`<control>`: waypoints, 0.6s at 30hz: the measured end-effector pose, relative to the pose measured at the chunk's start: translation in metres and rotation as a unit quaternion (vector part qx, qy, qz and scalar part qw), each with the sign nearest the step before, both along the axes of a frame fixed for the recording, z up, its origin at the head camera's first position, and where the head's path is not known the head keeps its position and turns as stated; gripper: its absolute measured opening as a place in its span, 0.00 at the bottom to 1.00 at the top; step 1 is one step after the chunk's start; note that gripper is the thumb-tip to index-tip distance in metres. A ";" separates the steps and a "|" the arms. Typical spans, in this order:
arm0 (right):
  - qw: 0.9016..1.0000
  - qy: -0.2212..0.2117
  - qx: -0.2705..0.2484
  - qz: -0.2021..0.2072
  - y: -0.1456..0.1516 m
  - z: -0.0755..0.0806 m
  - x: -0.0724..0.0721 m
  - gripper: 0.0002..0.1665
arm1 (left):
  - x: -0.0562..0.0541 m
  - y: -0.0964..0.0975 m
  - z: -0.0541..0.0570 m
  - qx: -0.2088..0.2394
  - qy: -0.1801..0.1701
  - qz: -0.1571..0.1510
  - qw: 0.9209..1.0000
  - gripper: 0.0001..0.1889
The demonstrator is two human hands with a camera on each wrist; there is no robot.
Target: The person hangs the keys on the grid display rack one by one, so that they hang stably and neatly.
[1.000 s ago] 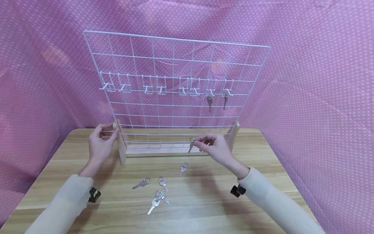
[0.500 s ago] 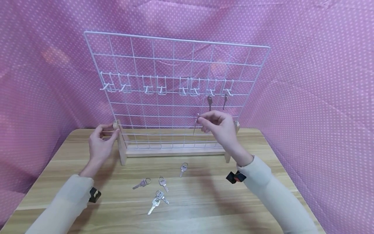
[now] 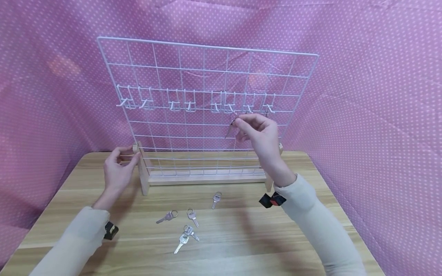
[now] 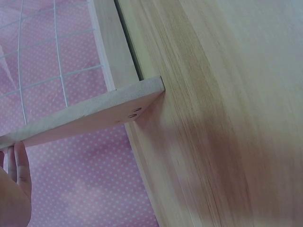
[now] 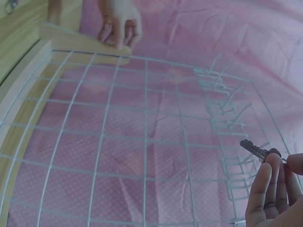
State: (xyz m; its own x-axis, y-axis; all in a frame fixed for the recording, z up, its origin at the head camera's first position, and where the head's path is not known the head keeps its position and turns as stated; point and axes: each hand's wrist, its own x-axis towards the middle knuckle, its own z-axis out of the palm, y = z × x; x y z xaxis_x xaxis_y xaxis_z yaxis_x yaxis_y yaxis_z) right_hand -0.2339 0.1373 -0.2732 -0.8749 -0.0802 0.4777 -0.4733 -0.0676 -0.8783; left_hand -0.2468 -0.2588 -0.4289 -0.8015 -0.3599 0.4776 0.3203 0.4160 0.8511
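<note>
My right hand (image 3: 260, 134) pinches a key (image 3: 229, 129) by its ring end, just below the third white hook (image 3: 230, 108) from the right. In the right wrist view the toothed blade of this key (image 5: 253, 150) sticks out past the fingers. Whether its ring touches the hook cannot be told. At the left, my left hand (image 3: 118, 168) holds the upper end of the wooden side post (image 3: 142, 172) between thumb and fingers. A white wire grid (image 3: 203, 80) rises from this wooden stand. Keys hanging from the two rightmost hooks are mostly hidden behind my right hand.
Several keys with rings lie on the wooden table, among them a lone key (image 3: 216, 200) near the stand and an overlapping pair with its front key (image 3: 181, 242). More bare hooks (image 3: 146, 102) line the grid's left side. Pink dotted cloth (image 3: 373, 115) surrounds the table.
My right hand has risen with the key from low on the grid up to the hook row, covering the hanging keys. My left hand has stayed on the post.
</note>
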 end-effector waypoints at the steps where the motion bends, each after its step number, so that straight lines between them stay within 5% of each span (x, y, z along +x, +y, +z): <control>1: 1.000 -0.002 -0.004 -0.002 -0.001 0.001 0.000 0.06 | 0.000 0.000 0.000 -0.002 0.001 0.000 1.000 0.17; 18: 0.993 -0.044 -0.106 -0.033 -0.021 -0.003 -0.006 0.06 | -0.002 0.001 -0.002 0.005 -0.010 0.007 1.000 0.17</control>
State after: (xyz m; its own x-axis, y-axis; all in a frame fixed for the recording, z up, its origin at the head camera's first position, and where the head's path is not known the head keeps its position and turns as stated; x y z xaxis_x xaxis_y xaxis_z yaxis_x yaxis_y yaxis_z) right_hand -0.2400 0.1158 -0.2759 -0.9141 0.0724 0.3990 -0.4046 -0.2279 -0.8856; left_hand -0.2486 -0.2583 -0.4309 -0.8060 -0.3754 0.4577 0.2973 0.4120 0.8613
